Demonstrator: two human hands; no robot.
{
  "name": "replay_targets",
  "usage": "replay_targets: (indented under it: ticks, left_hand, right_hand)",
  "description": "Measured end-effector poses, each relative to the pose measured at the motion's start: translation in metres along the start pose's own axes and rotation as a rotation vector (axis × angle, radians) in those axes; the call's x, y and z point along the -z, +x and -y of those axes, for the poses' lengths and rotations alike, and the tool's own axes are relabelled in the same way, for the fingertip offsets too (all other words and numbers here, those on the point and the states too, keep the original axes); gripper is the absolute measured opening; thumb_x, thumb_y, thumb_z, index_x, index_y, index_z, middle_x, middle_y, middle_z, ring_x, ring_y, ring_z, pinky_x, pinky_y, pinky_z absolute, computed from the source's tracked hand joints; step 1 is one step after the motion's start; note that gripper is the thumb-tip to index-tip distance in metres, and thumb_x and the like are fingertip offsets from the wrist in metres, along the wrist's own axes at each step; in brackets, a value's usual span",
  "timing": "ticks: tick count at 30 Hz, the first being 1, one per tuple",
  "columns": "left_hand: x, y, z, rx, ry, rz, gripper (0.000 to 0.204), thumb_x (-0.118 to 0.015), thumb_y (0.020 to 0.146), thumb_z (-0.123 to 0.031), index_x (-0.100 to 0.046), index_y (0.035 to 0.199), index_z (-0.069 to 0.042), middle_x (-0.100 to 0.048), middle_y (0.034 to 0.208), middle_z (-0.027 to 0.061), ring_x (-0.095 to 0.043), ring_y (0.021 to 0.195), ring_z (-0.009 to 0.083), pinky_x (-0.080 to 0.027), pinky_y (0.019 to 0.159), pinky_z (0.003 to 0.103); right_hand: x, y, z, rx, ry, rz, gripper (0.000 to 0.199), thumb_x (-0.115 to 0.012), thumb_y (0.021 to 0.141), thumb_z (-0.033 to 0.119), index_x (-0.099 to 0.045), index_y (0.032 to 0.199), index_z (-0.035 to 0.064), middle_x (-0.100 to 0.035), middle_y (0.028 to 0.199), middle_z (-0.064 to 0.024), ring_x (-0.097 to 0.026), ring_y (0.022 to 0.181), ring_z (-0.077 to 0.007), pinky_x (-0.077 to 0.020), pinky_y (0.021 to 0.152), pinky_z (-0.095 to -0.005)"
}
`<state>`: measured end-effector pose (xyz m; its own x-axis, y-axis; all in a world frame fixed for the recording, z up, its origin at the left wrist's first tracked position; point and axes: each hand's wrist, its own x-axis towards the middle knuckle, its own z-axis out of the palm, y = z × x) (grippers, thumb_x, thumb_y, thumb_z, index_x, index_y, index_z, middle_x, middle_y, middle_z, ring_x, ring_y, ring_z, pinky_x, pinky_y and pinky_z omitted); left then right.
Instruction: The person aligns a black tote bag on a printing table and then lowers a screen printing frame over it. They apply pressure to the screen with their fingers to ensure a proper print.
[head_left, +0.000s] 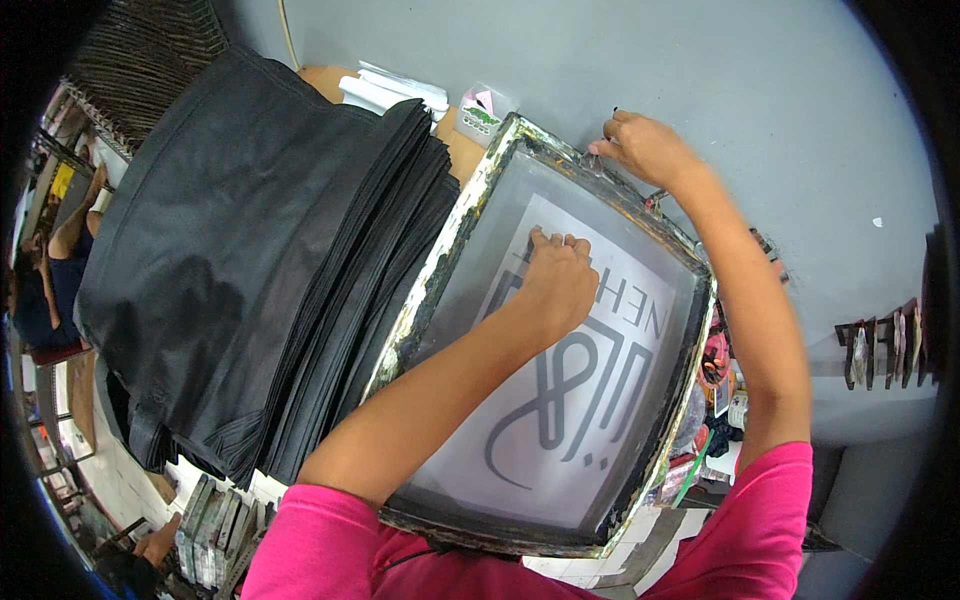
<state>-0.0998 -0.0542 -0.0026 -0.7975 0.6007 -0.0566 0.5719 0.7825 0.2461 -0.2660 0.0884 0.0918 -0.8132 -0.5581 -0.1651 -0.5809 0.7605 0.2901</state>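
Screen: the printing screen frame (pixel 455 235) lies flat in front of the person, its mesh showing a pale panel with a dark looping design and mirrored lettering. Wooden rim is crusty with old ink all round.

Left hand: the left hand (pixel 556 280) is curled into a fist and pressed down on the mesh near the top of the design. Looks like it's rubbing or pushing something across, but honestly I can't make out whether there's a rag or tool tucked under the knuckles.

Right hand: the right hand (pixel 645 145) is up at the far corner of the frame, fingers pinched on the rim there, steadying it.

Stack: a big pile of black fabric bags (pixel 250 250) sits just left of the screen, touching its edge.

Progress: I'd say mid-pass. The hand is only at the upper part of the design, so the lower loops aren't covered yet, and the pile is tall.

Background: another person sits far left; clutter lies beside the screen's right edge.
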Motion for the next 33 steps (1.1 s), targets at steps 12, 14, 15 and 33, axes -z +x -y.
replay_targets:
  ticks: [12, 14, 15, 33]
  left_hand:
    - [-0.004, 0.001, 0.003, -0.015, -0.021, -0.042, 0.030, -0.059, 0.090, -0.015, -0.074, 0.110, 0.002, -0.062, 0.128, 0.0208, -0.063, 0.118, 0.0349, -0.043, 0.106, 0.060]
    - [-0.003, -0.001, 0.003, -0.022, -0.031, -0.031, 0.031, -0.059, 0.090, -0.015, -0.074, 0.111, 0.002, -0.062, 0.128, 0.0208, -0.063, 0.118, 0.0349, -0.043, 0.106, 0.060]
    - [-0.001, -0.001, 0.003, -0.017, -0.035, -0.026, 0.031, -0.059, 0.090, -0.015, -0.073, 0.111, 0.003, -0.062, 0.128, 0.0211, -0.062, 0.119, 0.0352, -0.043, 0.106, 0.060]
    - [-0.011, 0.002, 0.002, -0.029, 0.007, -0.116, 0.028, -0.061, 0.087, -0.015, -0.073, 0.106, 0.002, -0.064, 0.122, 0.0223, -0.063, 0.119, 0.0365, -0.046, 0.103, 0.059]
  right_hand:
    - [-0.014, 0.033, 0.027, -0.642, 0.224, 0.034, 0.039, -0.052, 0.100, 0.033, -0.075, 0.112, 0.0032, -0.072, 0.118, -0.0225, -0.069, 0.110, -0.0397, -0.0553, 0.094, -0.0496]
    - [-0.005, 0.026, 0.024, -0.599, 0.242, 0.116, 0.037, -0.054, 0.097, 0.030, -0.075, 0.113, 0.0040, -0.071, 0.121, -0.0215, -0.068, 0.113, -0.0391, -0.0545, 0.096, -0.0494]
    - [-0.004, 0.025, 0.031, -0.621, 0.237, 0.091, 0.037, -0.054, 0.095, 0.029, -0.074, 0.115, 0.0043, -0.071, 0.122, -0.0213, -0.068, 0.115, -0.0388, -0.0541, 0.097, -0.0490]
    - [-0.019, -0.018, -0.035, 0.028, 0.145, -0.068, 0.054, -0.050, 0.102, 0.055, -0.063, 0.138, 0.0171, -0.072, 0.117, -0.0140, -0.070, 0.101, -0.0350, -0.0548, 0.088, -0.0475]
